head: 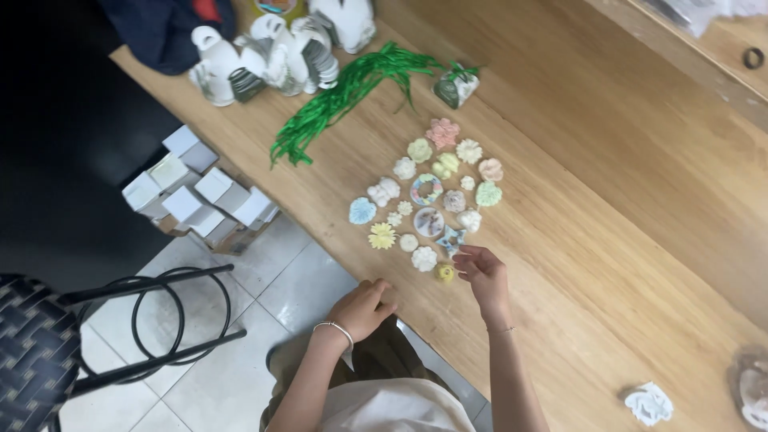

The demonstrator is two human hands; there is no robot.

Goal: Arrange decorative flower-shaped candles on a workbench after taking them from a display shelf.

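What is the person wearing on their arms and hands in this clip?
Both forearms are bare, with no sleeves and no gloves. The left hand has a thin silver-coloured bangle at the wrist. The right hand has a fine, thin bracelet at its wrist.

Wooden desk [624, 240] w/ light grain runs diagonally, fills most of the view. Raised wooden ledge [680, 56] along its far side, well away from the grip. Floor [240, 352] just beside the near desk edge: pale grey-white tiles w/ thin grout lines. Black metal chair [120, 320], woven dark seat and looped wire frame, stands on the tiles further out from that edge. Beyond the chair the room goes v. dark, nothing readable there. Light is even and soft, w/ faint shine on the tiles. No walls or windows in view.
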